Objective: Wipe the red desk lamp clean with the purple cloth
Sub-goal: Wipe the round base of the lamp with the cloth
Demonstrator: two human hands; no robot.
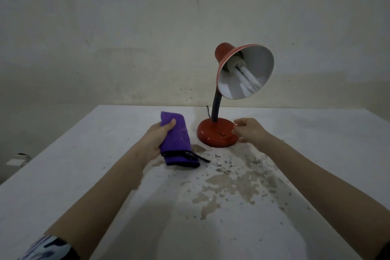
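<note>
The red desk lamp (215, 133) stands upright near the back of the white table (84, 175). It has a round red base, a black bendable neck and a red shade that faces me, with a white bulb inside. My left hand (154, 139) grips a folded purple cloth (176, 139) with black edging, just left of the lamp base and apart from it. My right hand (250, 131) hovers at the right edge of the base, fingers loosely curled and holding nothing; whether it touches the base is unclear.
The tabletop's paint is chipped in brown patches (230, 183) in front of the lamp. A thin black cord (207, 111) leaves the base toward the wall close behind. A pale object (18, 159) sits low beyond the table's left edge.
</note>
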